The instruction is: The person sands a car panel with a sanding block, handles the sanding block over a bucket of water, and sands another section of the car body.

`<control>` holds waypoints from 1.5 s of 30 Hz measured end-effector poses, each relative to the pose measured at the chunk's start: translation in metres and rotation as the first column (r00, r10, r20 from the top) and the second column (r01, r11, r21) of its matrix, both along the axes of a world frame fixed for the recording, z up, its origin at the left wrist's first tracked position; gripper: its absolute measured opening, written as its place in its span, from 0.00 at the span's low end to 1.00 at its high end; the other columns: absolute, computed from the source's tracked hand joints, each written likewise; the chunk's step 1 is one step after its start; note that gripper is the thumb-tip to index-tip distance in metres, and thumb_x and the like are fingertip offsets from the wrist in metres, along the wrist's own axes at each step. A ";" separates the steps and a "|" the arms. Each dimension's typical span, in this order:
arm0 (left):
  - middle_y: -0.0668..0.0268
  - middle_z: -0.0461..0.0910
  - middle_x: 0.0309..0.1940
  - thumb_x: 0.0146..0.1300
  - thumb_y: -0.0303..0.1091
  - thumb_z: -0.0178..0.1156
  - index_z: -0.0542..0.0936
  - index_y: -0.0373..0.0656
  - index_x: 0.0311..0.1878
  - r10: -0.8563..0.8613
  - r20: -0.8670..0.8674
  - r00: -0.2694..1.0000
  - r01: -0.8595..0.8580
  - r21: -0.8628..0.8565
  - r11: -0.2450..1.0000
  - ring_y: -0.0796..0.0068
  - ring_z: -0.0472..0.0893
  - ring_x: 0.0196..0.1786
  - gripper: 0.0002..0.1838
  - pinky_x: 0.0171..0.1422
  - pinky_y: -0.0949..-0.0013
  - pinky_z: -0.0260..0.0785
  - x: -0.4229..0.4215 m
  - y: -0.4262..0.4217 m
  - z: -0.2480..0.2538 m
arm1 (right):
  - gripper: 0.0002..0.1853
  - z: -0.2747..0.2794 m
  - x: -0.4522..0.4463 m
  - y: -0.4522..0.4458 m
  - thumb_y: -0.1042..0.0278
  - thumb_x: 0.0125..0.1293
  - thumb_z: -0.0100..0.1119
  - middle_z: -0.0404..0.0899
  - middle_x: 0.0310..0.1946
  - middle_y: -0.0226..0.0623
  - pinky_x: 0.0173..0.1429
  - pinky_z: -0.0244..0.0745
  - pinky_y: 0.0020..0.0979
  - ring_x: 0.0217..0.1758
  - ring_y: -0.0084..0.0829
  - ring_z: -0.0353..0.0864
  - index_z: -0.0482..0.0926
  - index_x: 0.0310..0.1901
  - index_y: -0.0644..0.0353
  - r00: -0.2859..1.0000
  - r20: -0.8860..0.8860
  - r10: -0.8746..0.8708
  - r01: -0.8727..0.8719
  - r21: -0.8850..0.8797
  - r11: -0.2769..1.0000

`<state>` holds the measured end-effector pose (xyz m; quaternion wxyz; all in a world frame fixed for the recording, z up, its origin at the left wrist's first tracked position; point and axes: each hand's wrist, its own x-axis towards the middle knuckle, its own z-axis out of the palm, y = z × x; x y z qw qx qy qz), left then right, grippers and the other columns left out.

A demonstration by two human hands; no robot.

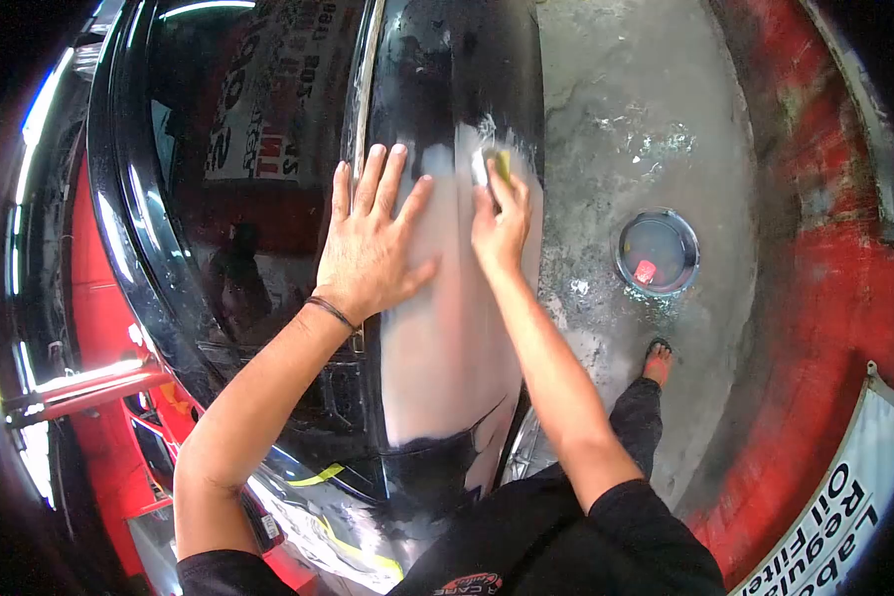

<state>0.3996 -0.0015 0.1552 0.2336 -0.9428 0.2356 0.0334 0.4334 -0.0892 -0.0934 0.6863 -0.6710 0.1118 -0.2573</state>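
Note:
My left hand (363,248) lies flat with its fingers spread. It rests at the edge of a dark car's panel, beside the glossy black hood (184,308). My right hand (504,228) is closed around a small yellow-and-pale sanding block (503,164) and presses it against the same panel. A dull, pale patch (432,368) covers the panel's near part, reddish in the middle. Whitish wet smears show by the block, and black paint (417,89) continues beyond. My fingers partly hide the block.
On the wet concrete floor (606,60) to the right stands a round dark basin (698,243) of cloudy water with a red-pink piece (646,271) in it. My bare foot (657,365) is near it. A red wall (815,298) and a printed banner (844,526) border the right side.

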 end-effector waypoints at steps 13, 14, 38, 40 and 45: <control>0.45 0.52 0.96 0.65 0.62 0.74 0.72 0.54 0.88 -0.007 0.011 1.000 0.007 0.004 1.000 0.42 0.48 0.98 0.51 0.99 0.30 0.36 0.001 0.000 -0.002 | 0.26 -0.010 -0.016 -0.001 0.73 0.80 0.69 0.86 0.68 0.55 0.79 0.77 0.49 0.73 0.55 0.84 0.86 0.77 0.53 0.999 -0.036 0.032 -0.031 0.016 0.999; 0.45 0.52 0.96 0.65 0.62 0.74 0.72 0.54 0.88 -0.008 0.012 1.000 0.008 0.004 1.000 0.42 0.48 0.98 0.51 0.99 0.30 0.36 0.002 0.000 -0.003 | 0.26 -0.025 0.017 -0.006 0.72 0.80 0.69 0.86 0.67 0.54 0.78 0.77 0.49 0.73 0.55 0.84 0.87 0.77 0.53 1.000 -0.028 -0.002 0.002 -0.019 1.000; 0.53 0.55 0.96 0.72 0.68 0.67 0.70 0.64 0.90 -0.111 0.153 0.982 0.092 0.123 0.988 0.48 0.50 0.98 0.47 1.00 0.34 0.37 -0.001 0.014 -0.019 | 0.26 -0.034 -0.249 0.003 0.73 0.83 0.62 0.84 0.74 0.52 0.84 0.72 0.50 0.79 0.55 0.81 0.82 0.80 0.56 0.942 -0.273 0.193 -0.157 0.149 0.976; 0.54 0.55 0.96 0.72 0.69 0.68 0.70 0.64 0.90 -0.117 0.148 0.982 0.100 0.114 0.988 0.49 0.50 0.99 0.47 1.00 0.34 0.36 -0.002 0.015 -0.017 | 0.29 0.002 -0.310 0.008 0.76 0.82 0.63 0.81 0.79 0.51 0.91 0.65 0.53 0.83 0.57 0.77 0.82 0.81 0.53 0.903 -0.354 0.244 -0.204 0.147 0.968; 0.51 0.56 0.95 0.69 0.64 0.71 0.71 0.60 0.90 -0.165 0.138 0.977 0.155 0.077 0.985 0.47 0.51 0.98 0.48 1.00 0.32 0.38 0.003 0.018 -0.020 | 0.24 -0.073 -0.198 -0.009 0.74 0.85 0.60 0.83 0.77 0.52 0.84 0.72 0.46 0.79 0.52 0.82 0.82 0.78 0.60 0.907 -0.334 0.256 -0.172 0.262 0.950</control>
